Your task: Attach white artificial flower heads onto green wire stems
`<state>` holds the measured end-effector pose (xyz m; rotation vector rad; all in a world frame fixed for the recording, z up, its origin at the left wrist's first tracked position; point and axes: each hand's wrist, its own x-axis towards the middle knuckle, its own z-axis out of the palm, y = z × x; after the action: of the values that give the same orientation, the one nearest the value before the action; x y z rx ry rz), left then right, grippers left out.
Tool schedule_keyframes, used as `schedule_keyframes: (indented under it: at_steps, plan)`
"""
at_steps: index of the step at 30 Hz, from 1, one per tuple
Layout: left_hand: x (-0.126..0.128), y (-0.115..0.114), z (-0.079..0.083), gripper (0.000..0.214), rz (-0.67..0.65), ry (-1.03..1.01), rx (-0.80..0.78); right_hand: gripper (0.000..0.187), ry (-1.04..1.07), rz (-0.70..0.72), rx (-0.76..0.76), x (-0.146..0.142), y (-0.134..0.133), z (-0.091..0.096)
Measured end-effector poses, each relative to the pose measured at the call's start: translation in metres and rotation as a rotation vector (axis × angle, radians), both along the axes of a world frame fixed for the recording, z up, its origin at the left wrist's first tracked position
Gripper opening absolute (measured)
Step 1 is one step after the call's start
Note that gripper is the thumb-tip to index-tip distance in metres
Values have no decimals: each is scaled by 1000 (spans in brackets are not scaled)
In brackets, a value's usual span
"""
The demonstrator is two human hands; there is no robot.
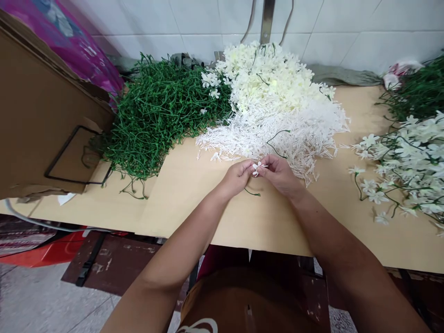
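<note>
My left hand [237, 177] and my right hand [280, 173] meet over the middle of the tan table [194, 208], fingers pinched together. Between the fingertips sits a small white artificial flower [257, 167]. A thin green stem [252, 192] curls out below my left hand onto the table. Just behind my hands lies a heap of white plastic stamen pieces [277, 132], and behind that a pile of cream flower petals [267, 74].
A mound of green plastic stems [156, 111] fills the left back. Finished white flowers on green stems [405, 162] lie at the right. A brown cardboard box [41, 115] stands at the left edge. White tiled wall behind.
</note>
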<state>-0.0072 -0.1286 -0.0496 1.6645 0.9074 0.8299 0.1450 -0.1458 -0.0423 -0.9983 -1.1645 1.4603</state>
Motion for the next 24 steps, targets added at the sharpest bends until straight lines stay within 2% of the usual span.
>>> schedule_keyframes:
  at_steps: [4, 9, 17, 24]
  plan:
    - [-1, 0, 7, 41, -23, 28, -21, 39, 4, 26, -7, 2, 1, 3]
    - [-5, -1, 14, 38, -120, 31, -30, 39, 65, 65, -55, 6, 3, 3]
    - [-3, -2, 6, 39, -62, 81, -5, 38, -11, 82, -10, 5, 3, 1]
    - [-3, -4, 9, 46, -79, 92, 0, 36, -84, 139, 48, 3, 0, 2]
